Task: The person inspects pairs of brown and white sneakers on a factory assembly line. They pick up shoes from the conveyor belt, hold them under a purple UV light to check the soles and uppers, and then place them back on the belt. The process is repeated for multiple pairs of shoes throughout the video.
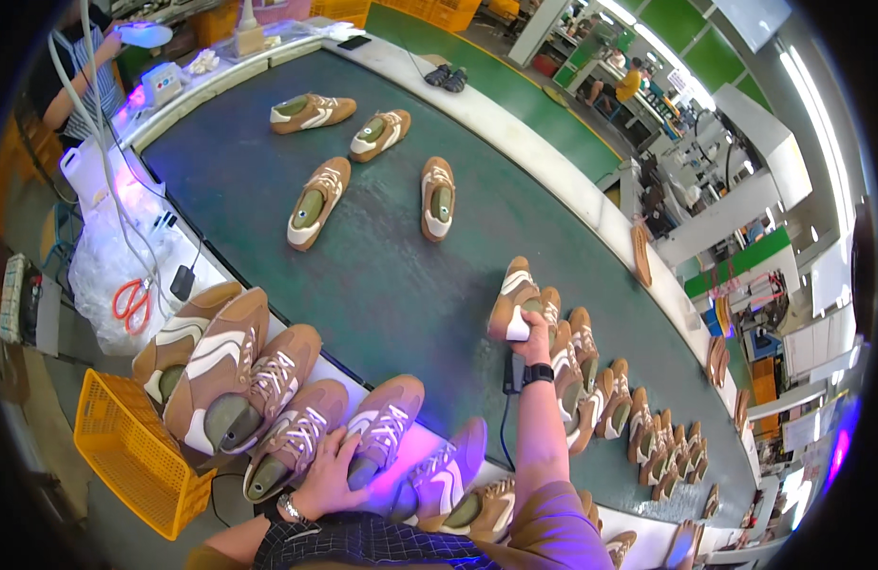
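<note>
My right hand (532,340) grips a brown sneaker (512,296) with white stripes by its heel, toe pointing away, over the green belt (391,285). My left hand (330,480), fingers stretched out, lies against a brown sneaker (301,432) in the near row. Beside it, to the right, is another brown sneaker (393,410) with white laces. An olive shoe last (232,421) fills the opening of a sneaker farther left. Purple light falls on a sneaker (448,475) to the right of my left hand.
Several sneakers (320,199) stand spread on the far belt, and a dense line of sneakers (648,442) runs down its right. Left are a yellow basket (140,461), red-handled scissors (132,306) and a plastic bag (106,275). A person (87,76) stands at the far left.
</note>
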### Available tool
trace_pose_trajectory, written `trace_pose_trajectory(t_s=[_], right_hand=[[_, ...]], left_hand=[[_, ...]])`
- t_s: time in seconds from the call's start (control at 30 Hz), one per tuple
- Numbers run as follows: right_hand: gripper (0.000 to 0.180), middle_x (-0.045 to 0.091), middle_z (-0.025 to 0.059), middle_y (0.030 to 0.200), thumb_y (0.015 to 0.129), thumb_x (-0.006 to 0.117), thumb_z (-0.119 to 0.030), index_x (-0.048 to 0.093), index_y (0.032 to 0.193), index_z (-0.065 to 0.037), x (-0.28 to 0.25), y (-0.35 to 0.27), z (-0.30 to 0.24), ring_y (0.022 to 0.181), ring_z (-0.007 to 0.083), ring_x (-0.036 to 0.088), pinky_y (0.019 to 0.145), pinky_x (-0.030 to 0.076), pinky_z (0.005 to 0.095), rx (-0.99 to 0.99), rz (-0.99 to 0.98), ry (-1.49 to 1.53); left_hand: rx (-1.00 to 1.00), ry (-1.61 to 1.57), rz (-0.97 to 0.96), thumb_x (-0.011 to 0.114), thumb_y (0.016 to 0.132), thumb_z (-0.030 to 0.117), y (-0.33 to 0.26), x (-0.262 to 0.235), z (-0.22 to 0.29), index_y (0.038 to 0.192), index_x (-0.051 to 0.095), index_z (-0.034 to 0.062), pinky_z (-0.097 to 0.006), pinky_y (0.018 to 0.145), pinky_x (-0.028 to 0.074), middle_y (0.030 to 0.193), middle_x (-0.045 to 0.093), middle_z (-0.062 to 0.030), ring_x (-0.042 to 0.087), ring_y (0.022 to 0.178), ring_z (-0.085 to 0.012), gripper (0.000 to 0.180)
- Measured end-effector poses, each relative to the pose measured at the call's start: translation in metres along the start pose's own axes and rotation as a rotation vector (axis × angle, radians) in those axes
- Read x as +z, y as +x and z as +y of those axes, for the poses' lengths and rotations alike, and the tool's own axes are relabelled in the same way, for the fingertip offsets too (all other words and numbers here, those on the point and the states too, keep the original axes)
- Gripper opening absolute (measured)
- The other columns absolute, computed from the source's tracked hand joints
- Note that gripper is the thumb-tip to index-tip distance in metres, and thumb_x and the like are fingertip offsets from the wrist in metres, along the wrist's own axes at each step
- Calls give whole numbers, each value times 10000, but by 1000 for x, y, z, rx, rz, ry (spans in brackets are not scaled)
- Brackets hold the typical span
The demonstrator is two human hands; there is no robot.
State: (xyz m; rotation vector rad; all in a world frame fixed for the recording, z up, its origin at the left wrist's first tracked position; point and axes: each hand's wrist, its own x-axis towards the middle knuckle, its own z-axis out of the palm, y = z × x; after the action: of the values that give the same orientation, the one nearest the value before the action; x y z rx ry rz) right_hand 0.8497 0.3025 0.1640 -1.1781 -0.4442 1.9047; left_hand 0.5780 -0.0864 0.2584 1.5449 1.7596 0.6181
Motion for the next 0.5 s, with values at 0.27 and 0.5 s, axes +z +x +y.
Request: trace_pose_trajectory(t_s=[0.27, 0.5], right_hand=[[616, 529, 176, 1172, 722, 633, -293, 428, 1228, -8, 39, -248, -38, 1094, 327, 511, 949, 394, 518, -377, -249, 165], [931, 440, 257, 1237, 603, 693, -396, 264, 1350, -43, 62, -356, 17, 1040, 406, 528, 830, 510, 490, -251, -513, 206]], left_hand=[[-58, -301, 104, 709, 538, 116, 9, 19, -9, 1230, 323, -3, -392, 933, 376, 1119, 461, -217, 468, 1071, -347, 801], [-212, -1025, -73, 659, 551, 14, -2, -9, 24, 1280, 264, 47, -319, 811, 431, 1074, 422, -125, 473, 963, -216, 830]])
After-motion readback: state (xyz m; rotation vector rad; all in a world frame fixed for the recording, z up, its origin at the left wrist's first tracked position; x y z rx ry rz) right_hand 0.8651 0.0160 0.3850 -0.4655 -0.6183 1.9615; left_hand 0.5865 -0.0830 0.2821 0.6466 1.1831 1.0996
